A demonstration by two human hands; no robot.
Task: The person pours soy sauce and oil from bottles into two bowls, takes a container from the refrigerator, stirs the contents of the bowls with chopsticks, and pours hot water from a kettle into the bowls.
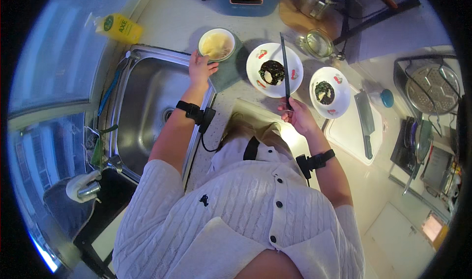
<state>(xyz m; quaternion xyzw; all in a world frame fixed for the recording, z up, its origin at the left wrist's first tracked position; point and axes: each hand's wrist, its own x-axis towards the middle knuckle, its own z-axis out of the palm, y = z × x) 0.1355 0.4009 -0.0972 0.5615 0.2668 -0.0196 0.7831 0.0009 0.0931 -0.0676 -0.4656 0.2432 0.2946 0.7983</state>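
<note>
My left hand [200, 69] is at the near rim of a small white bowl [217, 45] that holds something pale yellow; whether it grips the rim or only touches it, I cannot tell. The small bowl stands on a grey-green cloth or mat [226, 74]. In my right hand [298, 114] are dark chopsticks [285, 69], held over a large white bowl [254, 56] with red fruit prints. Dark sauce, chopped greens and a pale lump lie in that bowl. To its right, a second printed white bowl [341, 91] has similar contents.
A steel sink [147, 94] lies at the left, with a yellow soap bottle [123, 28] behind it. On the right, a cleaver [365, 117] rests on a white cutting board [343, 131]. A glass cup [318, 44], a blue bin [245, 2] and a blue-lidded jar [385, 98] stand around the bowls.
</note>
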